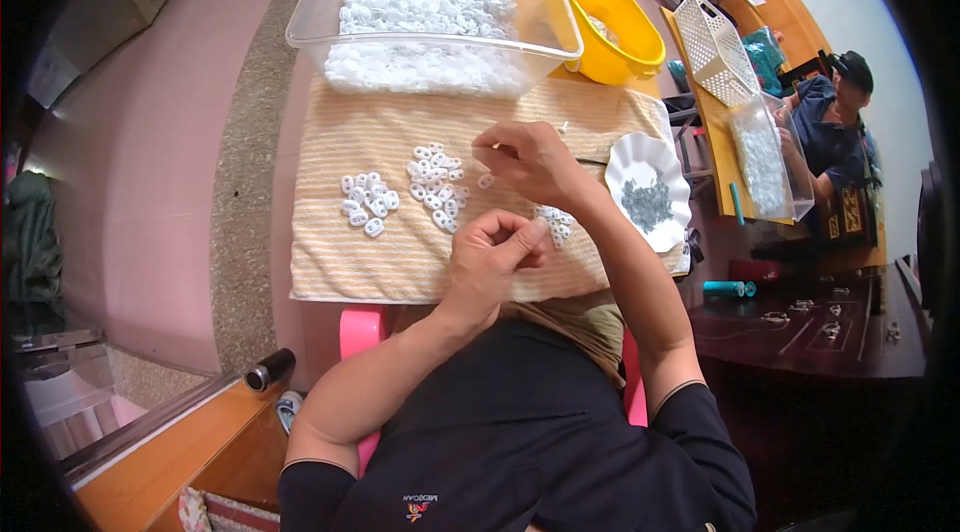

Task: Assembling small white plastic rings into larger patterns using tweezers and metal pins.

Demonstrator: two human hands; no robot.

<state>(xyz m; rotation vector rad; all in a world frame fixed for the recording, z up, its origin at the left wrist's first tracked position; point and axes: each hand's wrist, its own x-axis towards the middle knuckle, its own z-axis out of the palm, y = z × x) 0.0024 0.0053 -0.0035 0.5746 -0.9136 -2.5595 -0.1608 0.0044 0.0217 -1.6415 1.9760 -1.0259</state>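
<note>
Low over the striped towel, my left hand [492, 250] is closed in a pinch, thumb against forefinger; whatever it holds is hidden by the fingers. Farther forward, my right hand [530, 160] hangs with fingers curled together, and I cannot make out anything in them. One small white oval plastic piece [486, 181] lies just under its fingertips. To the left are two loose groups of such white pieces with dark holes, an outer group [367, 200] and a middle group [436, 184]. More white pieces [556, 224] sit between my left hand and right forearm.
A white fluted dish [630, 164] of small dark grey bits stands right on the towel [330, 257]. Behind are a clear tub [545, 44] full of white pieces and a yellow basin [640, 47]. At far right, another person [830, 122] sits by a clear bin [795, 197].
</note>
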